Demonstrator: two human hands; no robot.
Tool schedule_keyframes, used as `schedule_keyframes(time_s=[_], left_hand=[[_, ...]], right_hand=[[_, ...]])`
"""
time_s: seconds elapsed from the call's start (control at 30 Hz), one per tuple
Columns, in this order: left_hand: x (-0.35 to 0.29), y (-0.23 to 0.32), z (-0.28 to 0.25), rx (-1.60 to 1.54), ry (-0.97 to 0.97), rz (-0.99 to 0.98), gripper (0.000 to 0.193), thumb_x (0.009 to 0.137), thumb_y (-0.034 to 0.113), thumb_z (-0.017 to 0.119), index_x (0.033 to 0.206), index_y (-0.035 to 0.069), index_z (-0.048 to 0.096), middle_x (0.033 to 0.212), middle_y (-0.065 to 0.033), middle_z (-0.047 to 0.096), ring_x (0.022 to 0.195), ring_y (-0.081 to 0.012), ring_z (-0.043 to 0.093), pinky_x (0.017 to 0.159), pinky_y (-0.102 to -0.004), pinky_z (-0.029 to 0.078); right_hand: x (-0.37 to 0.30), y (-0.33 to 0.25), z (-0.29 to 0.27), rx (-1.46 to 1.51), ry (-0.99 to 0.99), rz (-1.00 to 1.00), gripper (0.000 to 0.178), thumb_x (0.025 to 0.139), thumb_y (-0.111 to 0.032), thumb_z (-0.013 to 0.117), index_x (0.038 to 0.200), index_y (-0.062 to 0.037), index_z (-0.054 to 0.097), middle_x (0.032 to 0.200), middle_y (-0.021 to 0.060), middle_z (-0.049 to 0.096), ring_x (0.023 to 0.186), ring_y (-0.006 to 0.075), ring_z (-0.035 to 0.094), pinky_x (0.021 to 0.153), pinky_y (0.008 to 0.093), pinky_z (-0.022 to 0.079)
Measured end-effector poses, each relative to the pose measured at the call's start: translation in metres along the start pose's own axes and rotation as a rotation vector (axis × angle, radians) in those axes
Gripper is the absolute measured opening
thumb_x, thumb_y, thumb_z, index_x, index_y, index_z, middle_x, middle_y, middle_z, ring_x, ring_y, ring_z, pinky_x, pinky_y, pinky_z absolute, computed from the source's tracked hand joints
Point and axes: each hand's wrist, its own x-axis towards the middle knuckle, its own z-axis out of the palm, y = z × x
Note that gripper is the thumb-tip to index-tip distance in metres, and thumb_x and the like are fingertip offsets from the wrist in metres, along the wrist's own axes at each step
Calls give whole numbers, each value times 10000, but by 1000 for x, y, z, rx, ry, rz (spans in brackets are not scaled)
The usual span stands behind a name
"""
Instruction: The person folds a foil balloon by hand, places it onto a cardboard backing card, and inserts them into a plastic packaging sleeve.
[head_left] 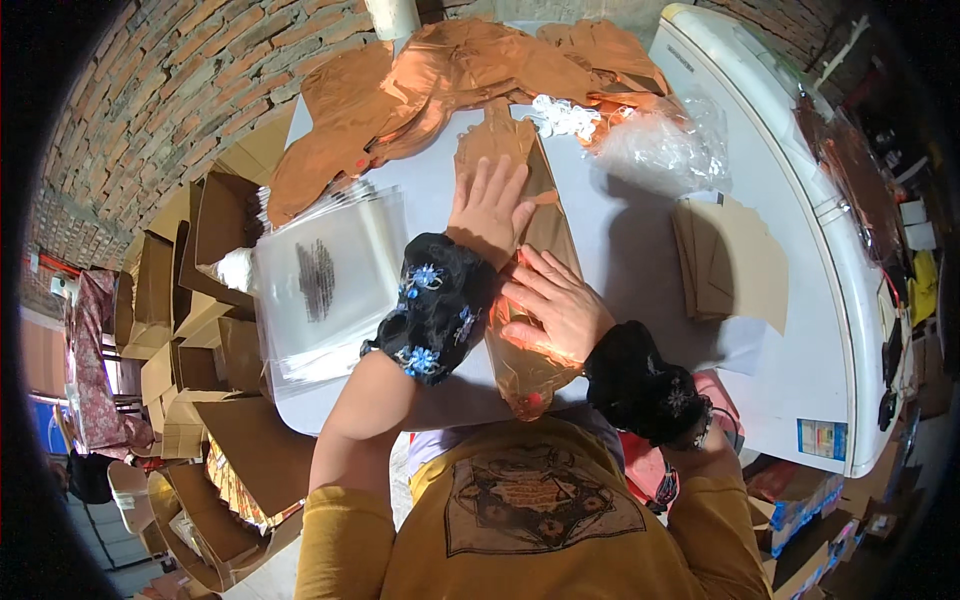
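Observation:
A flat, shiny copper-coloured foil piece, which looks like an uninflated foil balloon [535,390], lies lengthwise on the white table in front of me. My left hand [488,212] rests flat on its upper part, fingers spread. Lower down, my right hand [556,308] presses on the same foil, palm down with the fingers stretched out. Neither hand grips anything. Left of my left forearm is a stack of clear plastic sleeves [345,280] with a dark patch on the top one. To the right lie several brown card pieces [728,255], partly overlapping.
A heap of copper foil pieces [450,70] spreads across the table's far side. Beside it are a bundle of white strips [565,118] and a crumpled clear plastic bag [665,150]. Cardboard boxes [225,235] crowd the left; a white appliance [790,130] stands at right.

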Motion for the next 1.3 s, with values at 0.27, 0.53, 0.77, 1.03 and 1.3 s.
schedule_keyframes(time_s=[0.27, 0.53, 0.77, 1.03, 1.3], left_hand=[[-33, 13, -14, -242, -28, -27, 500, 1050, 361, 410, 1473, 96, 431, 1551, -143, 385, 1443, -376, 321, 1172, -528, 245], [-37, 12, -13, -304, -151, -62, 502, 1085, 378, 293, 1519, 150, 401, 1597, -110, 339, 1498, -359, 237, 1204, -509, 163], [-40, 14, -10, -176, -52, 22, 483, 1068, 347, 351, 1490, 125, 427, 1553, -118, 395, 1464, -351, 305, 1184, -521, 223], [-42, 14, -11, -107, -20, 41, 487, 1057, 340, 387, 1483, 107, 431, 1544, -119, 407, 1450, -352, 333, 1177, -519, 247], [-39, 19, -15, -109, -11, 24, 492, 1041, 371, 437, 1449, 98, 479, 1526, -115, 438, 1439, -352, 354, 1174, -515, 259]], right_hand=[[1, -1, -3, -16, 20, -17, 503, 909, -434, 646, 1206, -30, 619, 1414, 171, 504, 1417, 376, 352, 1191, 498, 269], [1, 0, -4, 91, 155, -30, 355, 879, -281, 714, 1125, -31, 657, 1362, 166, 558, 1378, 367, 424, 1157, 472, 345], [1, 7, -6, 285, 235, -12, 240, 836, -130, 751, 1036, -23, 672, 1172, 128, 634, 1190, 323, 582, 996, 411, 480], [20, 17, -43, 304, 5, 75, 203, 889, -155, 701, 1046, -28, 678, 1068, 137, 680, 1089, 323, 628, 963, 403, 491], [72, 93, -14, -134, 302, 25, 465, 940, -252, 633, 1329, -9, 559, 1398, 154, 554, 1350, 349, 471, 1108, 434, 393]])
